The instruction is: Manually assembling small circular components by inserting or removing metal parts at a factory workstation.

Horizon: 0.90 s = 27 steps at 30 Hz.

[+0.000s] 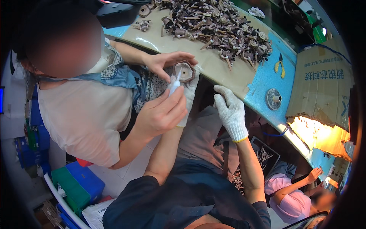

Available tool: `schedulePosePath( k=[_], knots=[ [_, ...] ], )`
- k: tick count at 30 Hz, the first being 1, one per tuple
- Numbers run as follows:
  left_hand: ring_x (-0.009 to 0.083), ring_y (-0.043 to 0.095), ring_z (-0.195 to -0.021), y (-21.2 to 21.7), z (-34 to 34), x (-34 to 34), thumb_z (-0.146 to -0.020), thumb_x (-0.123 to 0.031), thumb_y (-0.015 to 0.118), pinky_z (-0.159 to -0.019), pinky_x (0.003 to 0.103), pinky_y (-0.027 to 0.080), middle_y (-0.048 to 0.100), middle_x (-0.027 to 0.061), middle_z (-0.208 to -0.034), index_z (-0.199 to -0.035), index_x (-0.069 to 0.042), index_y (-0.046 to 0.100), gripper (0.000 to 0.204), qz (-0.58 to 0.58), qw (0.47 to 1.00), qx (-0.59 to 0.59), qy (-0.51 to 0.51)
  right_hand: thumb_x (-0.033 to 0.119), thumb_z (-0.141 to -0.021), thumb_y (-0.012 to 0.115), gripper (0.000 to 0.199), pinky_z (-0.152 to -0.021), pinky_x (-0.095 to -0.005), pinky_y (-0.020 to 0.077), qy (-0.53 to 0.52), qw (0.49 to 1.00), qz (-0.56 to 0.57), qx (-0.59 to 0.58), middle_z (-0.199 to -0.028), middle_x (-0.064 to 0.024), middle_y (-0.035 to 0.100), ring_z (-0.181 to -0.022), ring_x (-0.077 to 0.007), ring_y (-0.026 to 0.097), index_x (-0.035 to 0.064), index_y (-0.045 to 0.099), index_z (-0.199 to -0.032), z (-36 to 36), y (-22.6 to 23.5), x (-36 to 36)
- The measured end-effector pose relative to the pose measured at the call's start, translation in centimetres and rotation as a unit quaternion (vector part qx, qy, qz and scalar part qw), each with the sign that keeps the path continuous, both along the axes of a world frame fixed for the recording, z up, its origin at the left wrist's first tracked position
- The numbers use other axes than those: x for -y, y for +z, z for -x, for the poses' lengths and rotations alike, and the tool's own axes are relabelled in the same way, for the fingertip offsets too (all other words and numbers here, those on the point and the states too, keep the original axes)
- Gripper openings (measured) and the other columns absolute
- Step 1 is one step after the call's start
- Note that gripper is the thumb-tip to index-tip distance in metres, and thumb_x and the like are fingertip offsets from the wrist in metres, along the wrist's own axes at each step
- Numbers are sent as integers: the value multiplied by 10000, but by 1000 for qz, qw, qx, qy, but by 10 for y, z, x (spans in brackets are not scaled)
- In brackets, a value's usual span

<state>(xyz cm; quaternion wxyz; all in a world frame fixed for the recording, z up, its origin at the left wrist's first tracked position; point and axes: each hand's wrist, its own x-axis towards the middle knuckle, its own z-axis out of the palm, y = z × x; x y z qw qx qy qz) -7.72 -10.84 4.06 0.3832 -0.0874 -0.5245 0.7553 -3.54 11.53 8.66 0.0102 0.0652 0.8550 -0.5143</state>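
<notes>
My left hand (190,100), in a white knit glove, is closed around a small hexagonal piece (186,72) with a pale hollow face and a hole in its middle. A co-worker's bare hand (162,114) partly covers my glove. That hand points a small white squeeze bottle (175,86) with a thin nozzle at the piece. The co-worker's other hand (164,63) is spread beside the piece's far side. My right hand (230,112), also gloved, hovers at the table's edge with its fingers bent and apart, and nothing shows in it.
A heap of small brown and white figure-like parts (221,30) covers the far table. Yellow-handled pliers (280,66) and a round grey disc with a spout (273,99) lie on the blue mat. A cardboard box (320,84) stands right. Another person (291,191) sits at lower right.
</notes>
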Motion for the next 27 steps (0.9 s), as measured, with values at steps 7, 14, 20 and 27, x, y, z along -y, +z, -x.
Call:
schedulePosePath(
  k=[7,14,20,27],
  knots=[
    [327,574,-1262,60,-17,6,-1028,-136,640,-1136,504,429,610,172,-1320,-1356,44,572,380,-346,852,273,-280,158,-1000,680,287,-899,-392,601,3,998,-41,-41,-1124,-162,788,-1009,-325,779,71,721,-1271,-6,-20,-6],
    [269,614,-1161,81,-19,8,-988,-124,713,-1067,420,470,633,125,-1222,-1287,34,613,352,-396,791,341,-319,153,-999,681,292,-890,-382,602,-5,999,-30,-19,-1130,-156,791,-998,-305,785,70,720,-1277,-11,-26,-5],
    [220,649,-1074,94,-25,17,-953,-113,776,-1007,347,506,653,86,-1137,-1227,26,648,332,-392,777,368,-328,158,-1032,642,311,-751,-308,554,1,1000,-28,-13,-908,-83,731,-797,-156,687,37,709,-1311,-13,-27,-4],
    [194,663,-1059,99,-20,29,-924,-93,829,-999,297,520,649,95,-1111,-1174,40,623,350,-121,890,253,-359,161,-1047,625,323,-646,-264,519,9,1000,-13,-12,-786,-39,695,-664,-77,616,34,703,-1333,-15,-29,-1]
  ],
)
